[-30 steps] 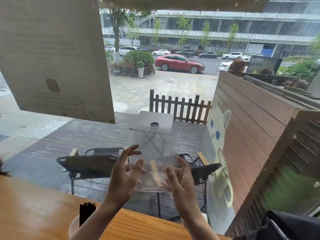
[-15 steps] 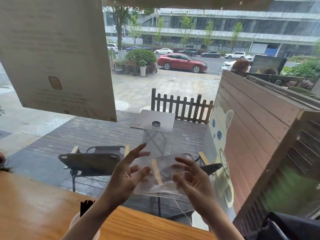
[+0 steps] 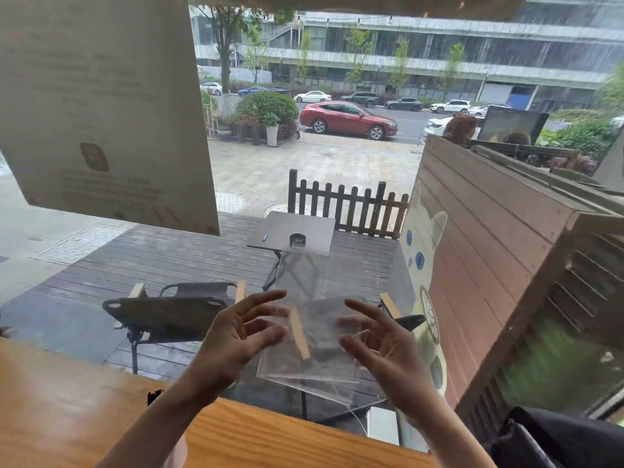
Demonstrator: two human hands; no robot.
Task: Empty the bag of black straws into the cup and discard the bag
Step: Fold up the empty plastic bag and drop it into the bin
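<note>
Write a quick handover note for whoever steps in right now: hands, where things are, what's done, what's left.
Left hand: fingers spread, touching the left edge of the bag.
Right hand: fingers loosely curved against the bag's right edge.
Bag: clear, looks empty, partly folded, held up between both hands in front of the window.
Straws: black tips show past the left forearm, low over the counter; cup hidden.
Done: bag appears emptied.
Left: discard the bag.

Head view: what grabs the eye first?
Two raised hands, left hand and right hand, with fingers spread on either side of a clear plastic bag, empty and partly folded, at centre. Behind the window, a red car is parked across the plaza. The wooden counter runs along the bottom.
</note>
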